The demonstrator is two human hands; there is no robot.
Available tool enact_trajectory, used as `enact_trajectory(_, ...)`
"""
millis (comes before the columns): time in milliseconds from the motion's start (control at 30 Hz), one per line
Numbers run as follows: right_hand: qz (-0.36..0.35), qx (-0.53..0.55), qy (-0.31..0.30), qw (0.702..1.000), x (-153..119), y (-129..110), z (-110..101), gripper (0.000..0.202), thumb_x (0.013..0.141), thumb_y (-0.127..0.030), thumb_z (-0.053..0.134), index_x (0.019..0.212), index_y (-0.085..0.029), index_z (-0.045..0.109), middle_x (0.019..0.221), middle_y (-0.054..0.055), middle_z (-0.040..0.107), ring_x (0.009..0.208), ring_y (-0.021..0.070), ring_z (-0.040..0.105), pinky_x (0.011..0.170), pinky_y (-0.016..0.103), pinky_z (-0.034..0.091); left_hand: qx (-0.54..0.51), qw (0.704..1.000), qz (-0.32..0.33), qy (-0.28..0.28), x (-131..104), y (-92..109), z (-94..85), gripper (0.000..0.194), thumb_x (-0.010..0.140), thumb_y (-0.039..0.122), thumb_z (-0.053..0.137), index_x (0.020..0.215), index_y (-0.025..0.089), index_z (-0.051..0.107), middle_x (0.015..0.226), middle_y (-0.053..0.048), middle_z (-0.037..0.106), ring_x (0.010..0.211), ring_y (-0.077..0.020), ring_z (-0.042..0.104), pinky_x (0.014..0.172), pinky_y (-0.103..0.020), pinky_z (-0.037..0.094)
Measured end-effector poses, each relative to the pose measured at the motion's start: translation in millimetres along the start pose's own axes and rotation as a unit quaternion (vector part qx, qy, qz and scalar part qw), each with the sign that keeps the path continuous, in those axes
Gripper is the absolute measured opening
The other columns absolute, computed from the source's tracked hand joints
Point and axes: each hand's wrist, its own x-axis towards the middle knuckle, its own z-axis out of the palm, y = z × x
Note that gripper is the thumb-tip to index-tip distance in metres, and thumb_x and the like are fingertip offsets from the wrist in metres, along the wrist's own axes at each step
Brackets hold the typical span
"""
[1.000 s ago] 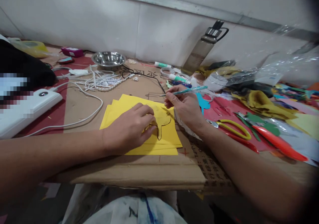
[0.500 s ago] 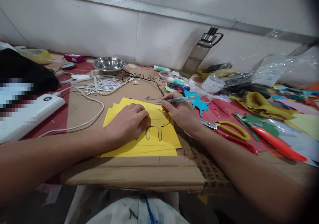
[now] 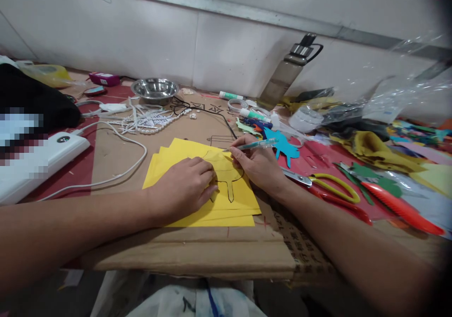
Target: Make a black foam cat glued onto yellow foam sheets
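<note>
On a stack of yellow paper sheets [image 3: 243,204], my left hand [image 3: 187,183] lies palm down, its fingers slightly bent and pressing the top sheet. A pen [image 3: 259,144] with a clear and teal barrel is pinched in my right hand [image 3: 256,162], which rests at the sheets' right edge. Its tip points left, at the upper part of the top sheet. Dark lines form an outline [image 3: 230,192] on that sheet, with narrow pointed legs; my left hand covers part of it. A paler yellow shape seems to lie within the outline, hard to make out.
Cardboard [image 3: 197,253] lies under the sheets. Yellow-and-red-handled scissors [image 3: 335,187], an orange-handled cutter [image 3: 402,209] and a blue paper cutout [image 3: 282,145] lie right. Behind stand a steel bowl [image 3: 155,90] and a tilted bottle [image 3: 284,75]. A white power bank [image 3: 45,166] with cable lies left.
My left hand has shifted slightly right and down over the drawn outline, covering more of its left leg. The pen's tip has moved a little lower onto the sheet. The view has shifted slightly.
</note>
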Motion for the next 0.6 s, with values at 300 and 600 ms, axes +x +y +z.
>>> enact_trajectory(300, -0.002, 0.009, -0.017, 1.000, -6.1, -3.9, 1.3, 0.020, 0.090, -0.041, 0.056, 0.086, -0.021, 0.055, 0.063, -0.002, 0.060, 0.055, 0.0118, 0.053, 0.052, 0.025, 0.040, 0.033, 0.999, 0.020, 0.015, -0.4, 2.6, 2.4, 0.027, 0.098, 0.027, 0.048, 0.102, 0.010, 0.070, 0.102, -0.010, 0.072, 0.097, -0.0249, 0.066, 0.082, -0.040, 0.054)
enact_trajectory(600, -0.015, -0.019, -0.027, 0.999, -7.2, -6.2, 1.1, 0.020, 0.089, -0.040, 0.058, 0.085, -0.021, 0.056, 0.062, -0.002, 0.059, 0.053, 0.0115, 0.050, 0.052, 0.026, 0.037, 0.079, 0.996, 0.035, 0.028, -3.6, 4.0, 2.3, 0.026, 0.097, 0.027, 0.051, 0.099, 0.012, 0.071, 0.102, -0.010, 0.074, 0.090, -0.0239, 0.069, 0.077, -0.038, 0.054)
